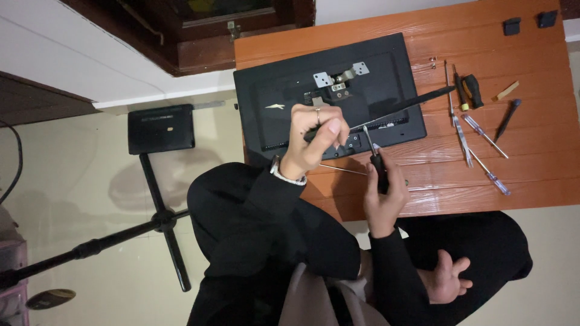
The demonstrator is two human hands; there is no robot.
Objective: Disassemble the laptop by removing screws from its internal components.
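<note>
A flat black monitor (329, 96) lies face down on the low orange wooden table (519, 151), close to the table's left edge. Its back cover looks like it is still on. A small silver metal bracket (340, 75) sits in the middle of the back, so the stand part seems to be off already. The rest of the opening looks not yet done.

The person sits on the floor in black clothes. The right hand (382, 196) is wrapped tight around the black handle of a thin screwdriver (373, 158), and its metal tip points at the lower edge of the monitor. The left hand (314, 140), with a ring and a bracelet, is curled shut just above that same edge, next to the tip. I cannot tell if it pinches something small or only steadies the tool.

To the right on the table lie more tools: a black and yellow screwdriver (471, 90), a few clear-handled screwdrivers (477, 148), a dark small screwdriver (507, 119), and a long black strip (417, 99) that leans across the monitor's corner. Two little black blocks (529, 23) sit at the far edge.

On the floor to the left stands a black tripod stand (160, 181) with a flat pad on top. Nothing blocks the hands, though the left hand hides the spot being worked on.
</note>
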